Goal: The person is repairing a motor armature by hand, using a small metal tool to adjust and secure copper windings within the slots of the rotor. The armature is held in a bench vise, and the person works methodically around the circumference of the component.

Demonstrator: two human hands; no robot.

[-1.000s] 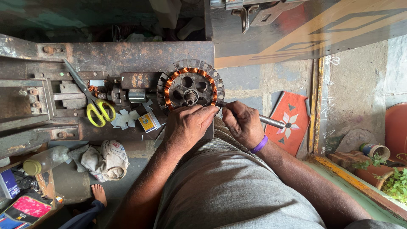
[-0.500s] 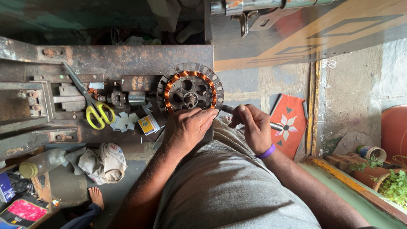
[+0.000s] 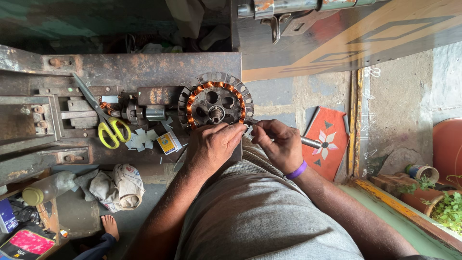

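Note:
A round motor stator (image 3: 215, 102) with copper windings stands on a rusty metal workbench (image 3: 144, 67), mounted on a shaft. My left hand (image 3: 211, 147) rests on the stator's lower edge and steadies it. My right hand (image 3: 276, 144) is closed around a thin metal tool (image 3: 310, 141), whose tip touches the stator's lower right rim. A purple band sits on my right wrist.
Yellow-handled scissors (image 3: 108, 126) lie on the bench left of the shaft, with paper scraps and a small yellow box (image 3: 168, 143) beside them. A crumpled cloth (image 3: 118, 185) and a plastic bottle (image 3: 45, 188) lie lower left. An orange patterned tile (image 3: 327, 139) leans at right; potted plants (image 3: 445, 207) stand far right.
My right hand has moved slightly left toward the stator, bringing the tool tip to its rim. My left hand stays on the stator.

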